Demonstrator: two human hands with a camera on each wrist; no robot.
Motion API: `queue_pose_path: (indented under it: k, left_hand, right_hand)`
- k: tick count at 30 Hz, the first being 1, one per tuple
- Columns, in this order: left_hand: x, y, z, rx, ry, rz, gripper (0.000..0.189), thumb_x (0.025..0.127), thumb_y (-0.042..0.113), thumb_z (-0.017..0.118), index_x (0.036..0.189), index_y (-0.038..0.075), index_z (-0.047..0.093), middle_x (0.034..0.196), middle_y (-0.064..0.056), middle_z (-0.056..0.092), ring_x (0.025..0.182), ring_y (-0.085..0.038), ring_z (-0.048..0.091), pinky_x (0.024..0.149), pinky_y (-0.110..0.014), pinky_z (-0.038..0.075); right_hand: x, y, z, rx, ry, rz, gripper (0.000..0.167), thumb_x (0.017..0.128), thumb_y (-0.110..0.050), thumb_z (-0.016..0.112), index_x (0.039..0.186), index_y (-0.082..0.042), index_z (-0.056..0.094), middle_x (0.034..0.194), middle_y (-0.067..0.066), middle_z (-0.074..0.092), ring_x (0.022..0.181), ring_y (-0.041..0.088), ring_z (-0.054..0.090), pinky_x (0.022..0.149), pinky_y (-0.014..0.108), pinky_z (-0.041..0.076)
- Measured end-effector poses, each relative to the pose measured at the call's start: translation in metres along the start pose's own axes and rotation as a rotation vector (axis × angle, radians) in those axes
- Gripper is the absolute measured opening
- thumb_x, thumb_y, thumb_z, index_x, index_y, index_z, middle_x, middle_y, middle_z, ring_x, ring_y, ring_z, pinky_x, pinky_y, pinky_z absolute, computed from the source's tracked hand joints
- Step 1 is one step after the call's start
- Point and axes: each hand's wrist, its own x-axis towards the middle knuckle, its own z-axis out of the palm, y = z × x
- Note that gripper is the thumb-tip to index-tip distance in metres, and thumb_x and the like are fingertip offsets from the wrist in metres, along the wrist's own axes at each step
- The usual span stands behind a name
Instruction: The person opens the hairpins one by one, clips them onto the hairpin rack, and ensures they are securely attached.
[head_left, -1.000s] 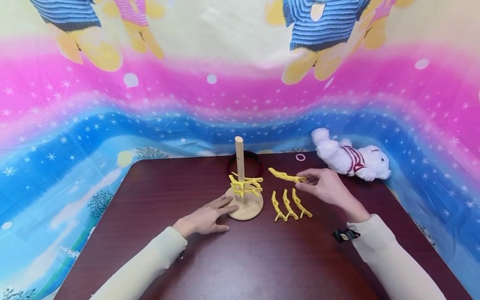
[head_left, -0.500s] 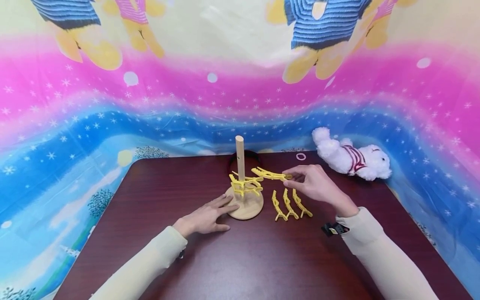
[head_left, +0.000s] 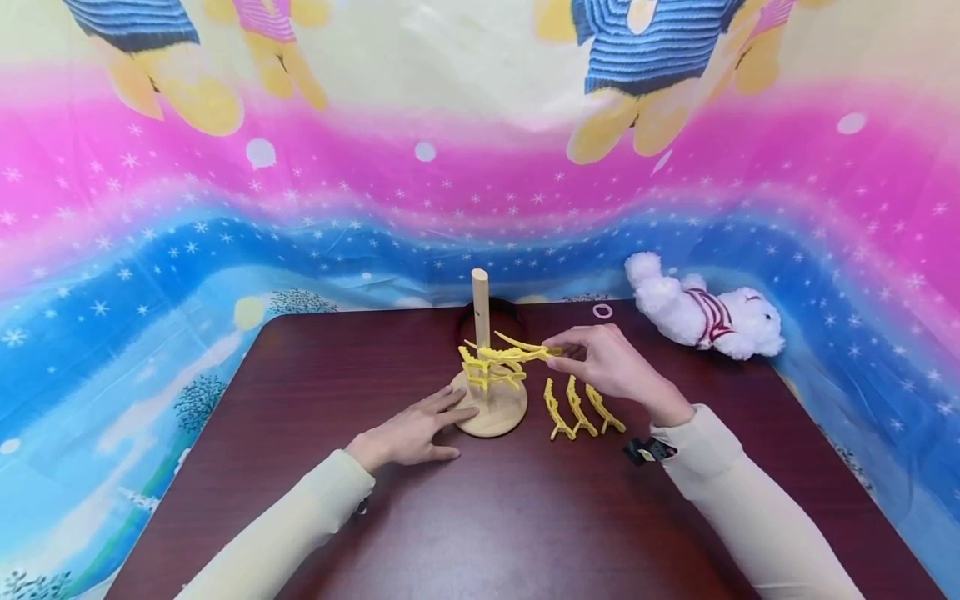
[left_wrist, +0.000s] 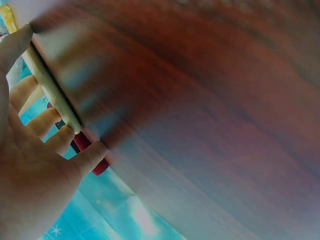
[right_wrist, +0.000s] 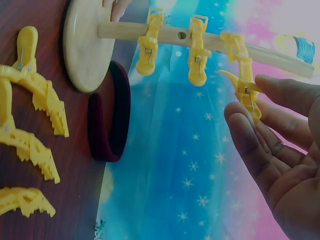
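My right hand (head_left: 611, 364) pinches a yellow alligator hair clip (right_wrist: 245, 75) by its handle end, between thumb and fingers. The clip's toothed jaws are spread and reach the upright wooden post (head_left: 482, 304). Lower on that post, two more yellow clips (right_wrist: 198, 52) are fastened one above the other. Flat on the round wooden base (head_left: 498, 419) rests my left hand (head_left: 408, 431), fingers extended over its left edge. Three yellow clips (head_left: 578, 408) lie in a row on the table, right of the base and below my right hand.
Behind the post stands a dark red headband (right_wrist: 124, 115). A small pink hair tie (head_left: 602, 311) lies by the table's back edge. At the back right is a white plush toy (head_left: 678, 308) on its side. A printed cloth backdrop (head_left: 360, 200) surrounds the dark red table (head_left: 480, 517).
My right hand has moved left with its clip, from above the loose clips to the post. The clip's jaws have spread. My left hand has stayed on the base.
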Motion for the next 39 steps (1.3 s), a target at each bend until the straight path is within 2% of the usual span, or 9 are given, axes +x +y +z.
queue_pose_path:
  k: [8, 27, 33, 39]
  left_hand:
    - [0.0, -0.002, 0.001, 0.001, -0.007, -0.004, 0.072, 0.094, 0.043, 0.067, 0.156, 0.023, 0.036, 0.167, -0.014, 0.021, 0.155, -0.038, 0.016, 0.121, -0.053, 0.028]
    - [0.002, -0.001, 0.002, 0.007, -0.016, -0.018, 0.073, 0.094, 0.044, 0.067, 0.157, 0.026, 0.035, 0.167, -0.014, 0.021, 0.154, -0.039, 0.017, 0.119, -0.055, 0.03]
    - [0.001, -0.001, 0.001, 0.013, -0.004, -0.008, 0.073, 0.093, 0.044, 0.068, 0.156, 0.026, 0.036, 0.166, -0.014, 0.023, 0.154, -0.038, 0.018, 0.12, -0.054, 0.03]
    - [0.001, -0.002, 0.002, 0.022, 0.002, -0.003, 0.073, 0.093, 0.044, 0.068, 0.156, 0.026, 0.036, 0.166, -0.014, 0.023, 0.154, -0.038, 0.018, 0.12, -0.054, 0.03]
  right_hand:
    - [0.01, -0.006, 0.008, 0.014, 0.002, -0.016, 0.023, 0.09, -0.026, 0.075, 0.111, -0.018, 0.078, 0.092, -0.004, 0.077, 0.081, 0.007, 0.068, 0.072, 0.03, 0.056]
    - [0.026, -0.019, 0.024, 0.021, 0.016, -0.029, 0.022, 0.09, -0.025, 0.075, 0.111, -0.017, 0.078, 0.089, -0.004, 0.077, 0.078, 0.006, 0.068, 0.069, 0.027, 0.055]
    - [0.028, -0.018, 0.025, 0.047, 0.01, 0.019, 0.026, 0.089, -0.027, 0.077, 0.112, -0.016, 0.077, 0.09, -0.002, 0.077, 0.079, 0.008, 0.069, 0.074, 0.036, 0.059]
    - [0.03, -0.017, 0.023, 0.044, -0.002, 0.043, 0.028, 0.089, -0.029, 0.077, 0.113, -0.016, 0.077, 0.093, -0.001, 0.077, 0.081, 0.01, 0.071, 0.075, 0.035, 0.06]
